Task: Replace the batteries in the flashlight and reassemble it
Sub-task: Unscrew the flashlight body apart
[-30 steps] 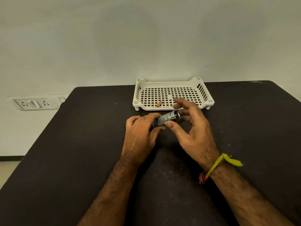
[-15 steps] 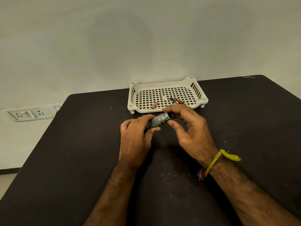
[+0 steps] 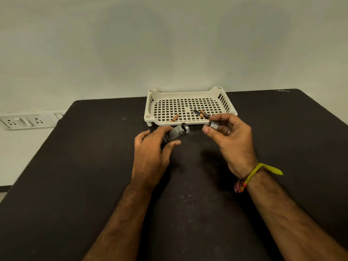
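Change: cap is coming off the flashlight body — batteries probably reachable.
Fingers: left hand is gripping the body, right hand is pinching the cap.

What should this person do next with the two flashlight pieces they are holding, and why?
Probably put down the end cap held in the right hand. The flashlight body in the left hand is open, and the batteries lie in the white tray, so a free hand is needed.
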